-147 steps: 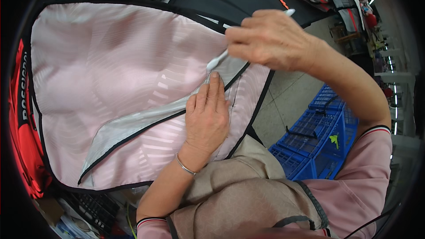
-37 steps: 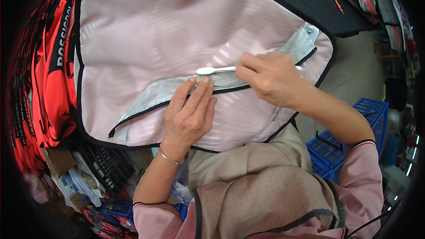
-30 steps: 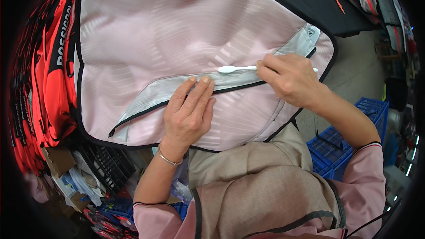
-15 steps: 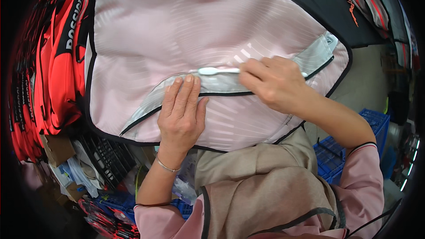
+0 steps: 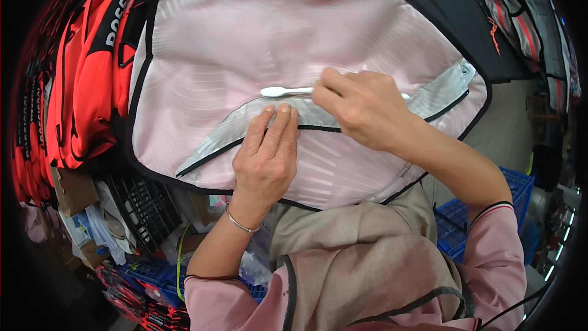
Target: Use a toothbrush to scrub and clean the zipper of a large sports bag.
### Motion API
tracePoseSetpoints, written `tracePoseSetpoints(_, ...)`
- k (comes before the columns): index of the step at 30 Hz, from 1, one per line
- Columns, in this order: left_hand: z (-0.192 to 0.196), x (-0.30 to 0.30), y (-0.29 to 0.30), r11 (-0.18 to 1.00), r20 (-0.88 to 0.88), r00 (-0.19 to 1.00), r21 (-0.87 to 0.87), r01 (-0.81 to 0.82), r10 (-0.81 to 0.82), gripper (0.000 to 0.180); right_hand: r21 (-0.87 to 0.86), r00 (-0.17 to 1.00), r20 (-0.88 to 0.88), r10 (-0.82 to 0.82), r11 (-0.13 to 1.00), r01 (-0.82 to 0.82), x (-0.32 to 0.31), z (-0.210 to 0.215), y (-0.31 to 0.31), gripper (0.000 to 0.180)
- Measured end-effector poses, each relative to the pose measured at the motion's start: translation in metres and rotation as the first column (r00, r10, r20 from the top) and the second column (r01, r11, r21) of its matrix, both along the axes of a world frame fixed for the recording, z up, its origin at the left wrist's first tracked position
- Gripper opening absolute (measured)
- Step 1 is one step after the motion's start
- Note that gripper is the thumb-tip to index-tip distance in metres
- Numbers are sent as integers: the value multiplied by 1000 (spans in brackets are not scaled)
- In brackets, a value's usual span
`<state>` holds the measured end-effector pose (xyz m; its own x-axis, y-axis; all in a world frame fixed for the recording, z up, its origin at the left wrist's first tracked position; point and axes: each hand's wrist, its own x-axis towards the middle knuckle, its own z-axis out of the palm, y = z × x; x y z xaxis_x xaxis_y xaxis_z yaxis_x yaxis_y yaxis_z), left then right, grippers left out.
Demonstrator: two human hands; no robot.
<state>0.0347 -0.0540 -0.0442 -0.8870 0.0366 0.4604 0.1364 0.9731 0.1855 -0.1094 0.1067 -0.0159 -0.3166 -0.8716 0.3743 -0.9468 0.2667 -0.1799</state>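
Note:
A large pale pink fabric panel (image 5: pixel 239 21) with black edging lies spread out, its near edge at my lap. Across it runs a curved silvery-grey strip (image 5: pixel 444 89) with a black lower edge. My left hand (image 5: pixel 267 162) lies flat on the strip, fingers together and pointing away from me, holding nothing. My right hand (image 5: pixel 367 110) is closed around a slim white plastic stick (image 5: pixel 282 92) with a wide rounded end, shaped like a toothbrush handle. That end points left along the strip's upper edge, just beyond my left fingertips. The stick's middle is hidden in my grip.
Red and black bags (image 5: pixel 101 79) hang in a row at the left. A black crate (image 5: pixel 144 208) and a cardboard box (image 5: pixel 75 190) stand below them. Black material (image 5: pixel 459 18) lies at the far right, and a blue plastic crate (image 5: pixel 453 227) stands at my right.
My left hand has shifted right along the strip. My right hand has moved slightly left and away with the white stick. The panel appears a little further right in view.

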Motion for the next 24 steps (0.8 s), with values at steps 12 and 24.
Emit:
tracePoseSetpoints(12, 13, 36, -21, 938, 212, 934, -261, -229, 287, 60, 106, 993, 44, 112, 988, -116, -16, 18, -10, 10)
tracePoseSetpoints(24, -12, 39, -17, 936, 80, 961, -262, -235, 264, 47, 156, 959, -26, 281, 949, -274, -17, 13, -47, 6)
